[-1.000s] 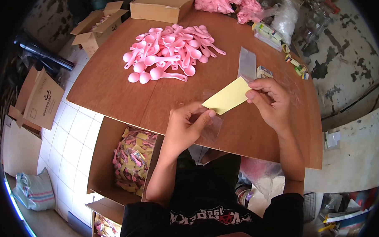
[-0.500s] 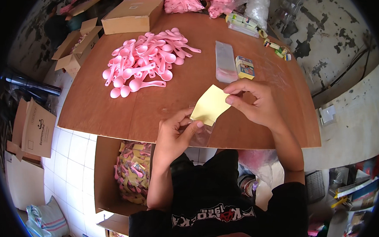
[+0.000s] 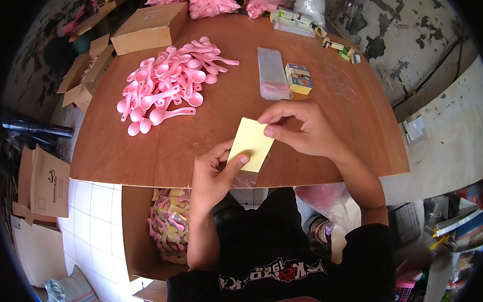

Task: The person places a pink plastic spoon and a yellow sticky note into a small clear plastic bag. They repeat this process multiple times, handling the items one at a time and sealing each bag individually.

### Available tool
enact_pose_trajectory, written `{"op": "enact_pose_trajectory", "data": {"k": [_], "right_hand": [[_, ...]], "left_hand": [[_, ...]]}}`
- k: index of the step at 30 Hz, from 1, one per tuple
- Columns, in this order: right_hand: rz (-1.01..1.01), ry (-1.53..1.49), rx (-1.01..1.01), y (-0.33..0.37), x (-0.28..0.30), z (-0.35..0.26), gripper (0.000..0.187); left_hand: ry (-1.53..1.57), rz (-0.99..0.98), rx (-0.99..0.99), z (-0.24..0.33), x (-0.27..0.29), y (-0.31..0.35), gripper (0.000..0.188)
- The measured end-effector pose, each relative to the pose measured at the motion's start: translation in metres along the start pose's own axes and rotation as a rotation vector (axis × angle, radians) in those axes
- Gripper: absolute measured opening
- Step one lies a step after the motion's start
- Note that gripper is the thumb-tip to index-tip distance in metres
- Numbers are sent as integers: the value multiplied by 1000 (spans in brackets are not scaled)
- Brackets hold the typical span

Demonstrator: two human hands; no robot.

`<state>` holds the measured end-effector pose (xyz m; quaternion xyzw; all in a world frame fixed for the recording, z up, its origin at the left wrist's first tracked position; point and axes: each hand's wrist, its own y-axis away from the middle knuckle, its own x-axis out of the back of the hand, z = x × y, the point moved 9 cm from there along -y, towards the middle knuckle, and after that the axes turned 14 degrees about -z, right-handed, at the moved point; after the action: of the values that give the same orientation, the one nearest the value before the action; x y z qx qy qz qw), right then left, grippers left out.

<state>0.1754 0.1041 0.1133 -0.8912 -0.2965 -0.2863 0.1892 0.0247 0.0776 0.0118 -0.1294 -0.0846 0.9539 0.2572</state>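
Where the black shirt (image 3: pixel 300 283) is worn: the nearest part of the view is filled by it, and a pale and red print is borne across its front.
Carton (image 3: pixel 135 227) below the wooden table (image 3: pixel 348 139): it is partly hidden by the left forearm, and packets (image 3: pixel 169 225) with pink and yellow contents are heaped inside.
Left hand (image 3: pixel 211 171): the lower end of the yellow card (image 3: pixel 252 143) is clamped, with the thumb pressed on its face.
Right hand (image 3: pixel 301 129): the card's upper right corner is pinched between thumb and forefinger.
Card's place: it is held tilted between both hands, over the table's near part.
Clear film (image 3: pixel 246 179): it is seen just below the card; whether it is gripped cannot be told.
Pink spoons (image 3: pixel 162 70): they are piled loosely on the table's left half.
Clear sleeves (image 3: pixel 272 72): they are laid flat beyond the right hand.
Small card stack (image 3: pixel 298 81): it is set just beside the sleeves, on their right.
Far edge: a closed cardboard box (image 3: pixel 144 30) is placed at the left, near pink bundles (image 3: pixel 212 3).
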Motion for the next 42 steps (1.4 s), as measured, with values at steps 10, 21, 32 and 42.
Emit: {"op": "enact_pose_trajectory", "data": {"k": [10, 21, 32, 42], "right_hand": [[28, 33, 117, -7, -11, -13, 9], [-113, 201, 130, -10, -13, 2, 16], [-384, 147, 102, -25, -30, -2, 19], [-140, 61, 81, -125, 12, 89, 18]], "left_hand": [[-85, 99, 9, 11, 2, 2, 24], [-228, 125, -91, 7, 1, -26, 24], [-461, 146, -294, 37, -9, -23, 34], [-429, 205, -2, 20, 31, -13, 46]]}}
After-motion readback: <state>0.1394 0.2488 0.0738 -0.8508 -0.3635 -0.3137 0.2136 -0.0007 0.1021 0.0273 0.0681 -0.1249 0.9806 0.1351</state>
